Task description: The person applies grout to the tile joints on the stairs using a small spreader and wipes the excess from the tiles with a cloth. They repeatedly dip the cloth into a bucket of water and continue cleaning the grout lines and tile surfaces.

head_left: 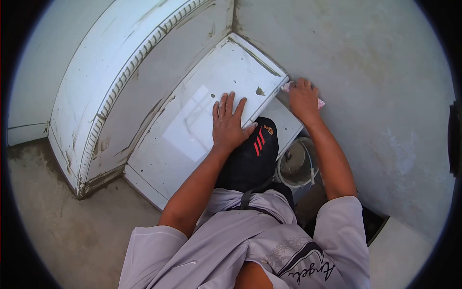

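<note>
My left hand (229, 124) lies flat on a glossy white tiled step (192, 108), its fingers spread. Mortar smears and a few small dark clumps mark the tile around it. At the step's right end, against the wall, my right hand (304, 100) is closed on a pink-and-white cloth (321, 103). Parts of the cloth stick out on both sides of the fingers; the rest is hidden under the hand. The step's front edge is close to this hand.
A bucket (294, 162) with grey contents stands below my right forearm. My knee in black trousers (248, 161) rests by the step. A higher step with a ridged edge (130, 72) rises at left. The grey plastered wall (375, 96) borders the right side.
</note>
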`<action>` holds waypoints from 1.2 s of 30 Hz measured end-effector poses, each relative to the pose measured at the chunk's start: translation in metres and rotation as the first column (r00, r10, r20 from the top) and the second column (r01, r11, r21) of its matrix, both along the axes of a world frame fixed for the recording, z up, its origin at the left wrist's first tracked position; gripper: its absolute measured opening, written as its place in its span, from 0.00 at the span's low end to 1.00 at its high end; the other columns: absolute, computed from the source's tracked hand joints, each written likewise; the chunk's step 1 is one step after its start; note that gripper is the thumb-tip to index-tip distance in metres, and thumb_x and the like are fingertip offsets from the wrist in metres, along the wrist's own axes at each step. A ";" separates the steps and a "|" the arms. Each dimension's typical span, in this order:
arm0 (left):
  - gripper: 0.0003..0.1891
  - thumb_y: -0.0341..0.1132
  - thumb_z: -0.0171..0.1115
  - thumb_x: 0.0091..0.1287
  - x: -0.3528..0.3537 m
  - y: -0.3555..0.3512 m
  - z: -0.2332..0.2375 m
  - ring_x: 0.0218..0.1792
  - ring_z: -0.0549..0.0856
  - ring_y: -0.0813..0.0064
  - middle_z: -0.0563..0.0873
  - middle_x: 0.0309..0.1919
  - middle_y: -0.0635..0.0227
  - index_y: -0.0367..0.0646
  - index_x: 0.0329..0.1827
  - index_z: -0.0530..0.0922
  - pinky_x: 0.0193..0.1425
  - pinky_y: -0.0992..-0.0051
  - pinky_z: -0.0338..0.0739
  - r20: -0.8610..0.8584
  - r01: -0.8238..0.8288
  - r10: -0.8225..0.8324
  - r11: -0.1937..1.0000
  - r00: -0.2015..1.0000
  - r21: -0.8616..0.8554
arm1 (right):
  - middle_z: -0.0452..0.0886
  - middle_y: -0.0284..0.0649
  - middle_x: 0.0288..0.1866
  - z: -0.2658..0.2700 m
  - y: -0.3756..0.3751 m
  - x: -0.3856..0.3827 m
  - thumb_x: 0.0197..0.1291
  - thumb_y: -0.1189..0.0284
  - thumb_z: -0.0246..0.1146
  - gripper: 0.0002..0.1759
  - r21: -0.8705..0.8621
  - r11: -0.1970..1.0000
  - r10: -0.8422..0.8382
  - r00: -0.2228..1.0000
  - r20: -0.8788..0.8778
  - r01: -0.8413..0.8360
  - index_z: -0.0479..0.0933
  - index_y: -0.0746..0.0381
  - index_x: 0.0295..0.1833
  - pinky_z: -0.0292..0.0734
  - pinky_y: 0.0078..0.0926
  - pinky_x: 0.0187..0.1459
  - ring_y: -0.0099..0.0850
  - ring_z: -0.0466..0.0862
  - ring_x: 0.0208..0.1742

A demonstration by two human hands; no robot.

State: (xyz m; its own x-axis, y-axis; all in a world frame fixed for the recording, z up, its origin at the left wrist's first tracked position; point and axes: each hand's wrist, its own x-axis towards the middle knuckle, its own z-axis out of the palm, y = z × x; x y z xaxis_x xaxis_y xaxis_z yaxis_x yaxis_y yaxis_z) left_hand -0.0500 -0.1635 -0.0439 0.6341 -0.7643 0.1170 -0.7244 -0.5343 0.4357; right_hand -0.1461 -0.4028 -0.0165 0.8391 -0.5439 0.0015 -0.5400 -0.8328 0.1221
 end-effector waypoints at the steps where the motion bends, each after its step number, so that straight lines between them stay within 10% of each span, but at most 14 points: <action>1: 0.45 0.57 0.76 0.58 -0.001 -0.001 -0.001 0.83 0.56 0.50 0.63 0.80 0.52 0.51 0.78 0.71 0.85 0.49 0.45 0.044 0.007 -0.007 1.000 0.999 -0.005 | 0.78 0.48 0.57 0.011 0.001 -0.036 0.61 0.73 0.63 0.27 0.110 0.992 -0.066 0.998 0.021 0.063 0.79 0.63 0.67 0.74 0.53 0.58 0.45 0.77 0.62; 6: 0.45 0.61 0.72 0.60 -0.003 -0.006 -0.006 0.82 0.58 0.48 0.64 0.78 0.49 0.49 0.78 0.70 0.83 0.45 0.49 0.192 0.021 -0.031 0.998 0.981 0.055 | 0.80 0.59 0.64 -0.059 -0.003 -0.240 0.61 0.70 0.68 0.30 0.589 0.675 -0.619 0.776 0.124 0.444 0.78 0.59 0.70 0.73 0.44 0.69 0.56 0.80 0.66; 11: 0.45 0.60 0.72 0.61 -0.005 -0.007 -0.014 0.81 0.59 0.46 0.65 0.78 0.49 0.48 0.78 0.70 0.82 0.45 0.51 0.283 0.042 -0.063 0.996 0.957 0.081 | 0.81 0.64 0.61 -0.166 0.029 -0.371 0.59 0.70 0.67 0.35 0.659 0.386 -0.894 0.438 0.095 0.645 0.73 0.64 0.74 0.73 0.45 0.70 0.59 0.80 0.67; 17: 0.45 0.59 0.72 0.62 -0.006 -0.010 -0.018 0.81 0.59 0.46 0.64 0.78 0.49 0.49 0.79 0.67 0.83 0.46 0.51 0.354 0.050 -0.102 0.987 0.930 0.152 | 0.83 0.58 0.60 -0.251 0.039 -0.368 0.59 0.68 0.65 0.26 0.700 0.385 -0.661 0.709 -0.246 0.602 0.80 0.64 0.64 0.76 0.47 0.67 0.54 0.82 0.64; 26: 0.45 0.58 0.74 0.60 -0.008 -0.014 -0.019 0.79 0.61 0.46 0.64 0.78 0.50 0.50 0.78 0.68 0.83 0.49 0.53 0.362 -0.016 -0.053 0.982 0.931 0.186 | 0.89 0.43 0.54 -0.378 0.043 -0.346 0.67 0.64 0.60 0.15 0.481 0.788 -0.153 0.879 -0.451 0.384 0.90 0.56 0.48 0.82 0.47 0.55 0.44 0.85 0.59; 33: 0.45 0.57 0.75 0.57 -0.008 -0.016 -0.016 0.80 0.60 0.45 0.65 0.78 0.48 0.50 0.77 0.70 0.83 0.49 0.52 0.328 -0.047 -0.019 0.980 0.944 0.193 | 0.90 0.38 0.57 -0.431 0.055 -0.326 0.63 0.59 0.66 0.16 0.518 0.739 -0.012 0.777 -0.630 0.431 0.89 0.51 0.52 0.83 0.47 0.55 0.40 0.88 0.59; 36: 0.46 0.58 0.75 0.56 -0.006 -0.014 -0.016 0.80 0.60 0.44 0.64 0.79 0.49 0.51 0.77 0.69 0.83 0.47 0.53 0.320 -0.049 -0.018 0.979 0.947 0.198 | 0.86 0.47 0.63 -0.409 0.021 -0.338 0.60 0.56 0.66 0.25 0.796 0.557 0.229 0.877 -0.422 0.238 0.86 0.51 0.62 0.78 0.43 0.66 0.43 0.86 0.62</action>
